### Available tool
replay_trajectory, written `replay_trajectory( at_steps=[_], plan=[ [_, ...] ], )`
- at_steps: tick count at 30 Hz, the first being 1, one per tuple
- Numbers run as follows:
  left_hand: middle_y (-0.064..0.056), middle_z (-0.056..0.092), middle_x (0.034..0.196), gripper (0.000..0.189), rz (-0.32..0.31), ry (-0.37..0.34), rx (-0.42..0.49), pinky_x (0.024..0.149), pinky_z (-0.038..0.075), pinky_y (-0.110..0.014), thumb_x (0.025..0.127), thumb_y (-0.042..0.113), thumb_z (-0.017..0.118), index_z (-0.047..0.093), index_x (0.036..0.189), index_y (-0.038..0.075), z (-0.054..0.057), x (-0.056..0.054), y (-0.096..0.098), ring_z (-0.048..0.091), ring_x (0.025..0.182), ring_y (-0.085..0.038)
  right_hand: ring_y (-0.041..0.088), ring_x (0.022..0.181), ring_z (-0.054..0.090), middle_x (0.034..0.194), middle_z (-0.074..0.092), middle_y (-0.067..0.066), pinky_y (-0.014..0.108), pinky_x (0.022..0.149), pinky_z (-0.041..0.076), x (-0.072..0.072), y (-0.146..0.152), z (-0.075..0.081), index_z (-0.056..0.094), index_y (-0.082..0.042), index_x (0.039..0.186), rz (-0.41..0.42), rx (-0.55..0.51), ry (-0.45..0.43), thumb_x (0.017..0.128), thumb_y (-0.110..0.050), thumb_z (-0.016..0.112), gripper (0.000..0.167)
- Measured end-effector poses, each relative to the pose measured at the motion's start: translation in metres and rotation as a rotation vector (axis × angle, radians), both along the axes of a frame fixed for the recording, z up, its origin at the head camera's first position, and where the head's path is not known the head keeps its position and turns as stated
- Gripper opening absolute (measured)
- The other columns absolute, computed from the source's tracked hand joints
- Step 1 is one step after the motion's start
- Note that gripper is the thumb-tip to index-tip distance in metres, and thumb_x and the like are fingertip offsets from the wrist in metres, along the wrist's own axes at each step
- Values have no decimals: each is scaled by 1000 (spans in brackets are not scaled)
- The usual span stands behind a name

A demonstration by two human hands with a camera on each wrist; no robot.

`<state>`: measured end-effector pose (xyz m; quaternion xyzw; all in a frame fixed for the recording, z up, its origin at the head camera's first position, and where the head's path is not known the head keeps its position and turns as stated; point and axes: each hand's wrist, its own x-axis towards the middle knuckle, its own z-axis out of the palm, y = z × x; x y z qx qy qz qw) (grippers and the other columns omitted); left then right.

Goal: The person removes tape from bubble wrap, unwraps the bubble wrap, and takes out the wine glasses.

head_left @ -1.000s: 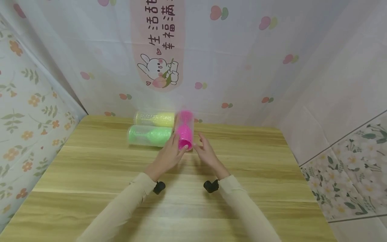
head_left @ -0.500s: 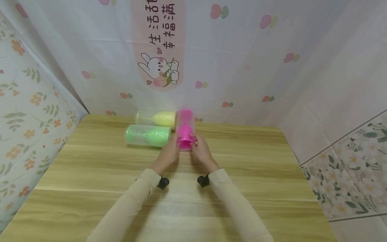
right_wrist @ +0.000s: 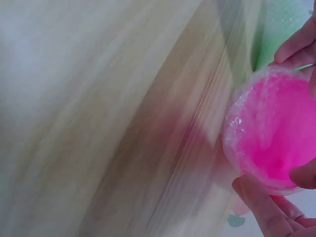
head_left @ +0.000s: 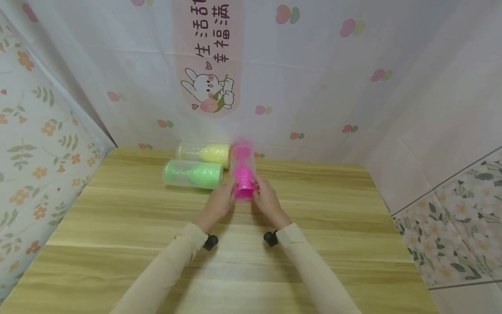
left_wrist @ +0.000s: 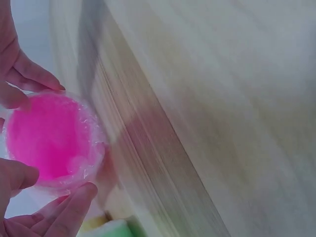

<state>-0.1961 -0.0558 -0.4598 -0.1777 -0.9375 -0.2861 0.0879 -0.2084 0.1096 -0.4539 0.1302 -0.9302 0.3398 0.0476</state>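
Note:
Both hands hold the near end of a pink goblet-shaped piece (head_left: 244, 174) in clear, crinkled wrap, lying with its wide mouth toward me and its far end near the curtain. My left hand (head_left: 220, 201) grips the left side of the rim, and my right hand (head_left: 268, 200) grips the right side. In the left wrist view the round pink mouth (left_wrist: 52, 138) shows between the fingers of both hands. A green wrapped piece (head_left: 194, 173) of like shape lies sideways just left of it. Behind the green one lies a yellow wrapped piece (head_left: 205, 152).
The wood-grain table (head_left: 321, 218) ends at a white printed curtain (head_left: 306, 87) at the back. Floral cloth (head_left: 43, 144) hangs on the left, and flowered panels (head_left: 455, 222) stand on the right.
My right hand, apart from the pink piece a second ago, now grips its right side. The pink piece has shifted slightly toward me and right.

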Motion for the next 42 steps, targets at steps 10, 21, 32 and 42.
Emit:
replay_trajectory(
  at_steps=[10, 21, 32, 42],
  plan=[
    [-6, 47, 61, 13, -105, 108, -105, 44, 35, -20, 90, 11, 58, 45, 95, 11, 9, 36, 13, 40, 51, -14, 20, 79, 57, 91, 62, 12, 27, 64, 50, 35, 22, -7, 51, -5, 96, -9, -51, -19, 82, 8, 53, 20],
    [-5, 52, 82, 33, -211, 56, -176, 43, 32, -16, 87, 33, 63, 61, 118, 19, 25, 101, 38, 39, 55, -8, 20, 72, 62, 90, 62, 21, 32, 63, 57, 94, 59, -28, 47, 3, 90, -17, -486, -273, 81, 18, 46, 18],
    [-11, 50, 126, 58, -250, 32, -170, 100, 37, -52, 75, 48, 71, 56, 127, 25, 25, 121, -7, 43, 119, -32, 12, 82, 62, 110, 60, 27, 26, 68, 53, 120, 79, -33, 51, 3, 111, 68, -539, -461, 85, 8, 48, 26],
    [-6, 55, 125, 64, -253, -296, 53, 98, 43, -48, 87, 55, 52, 44, 138, 17, 1, 119, -42, 51, 117, -27, 32, 107, 58, 123, 56, 26, 35, 89, 50, 117, 75, -40, 49, 6, 128, -73, -564, -491, 92, -6, 48, 38]
  ],
)
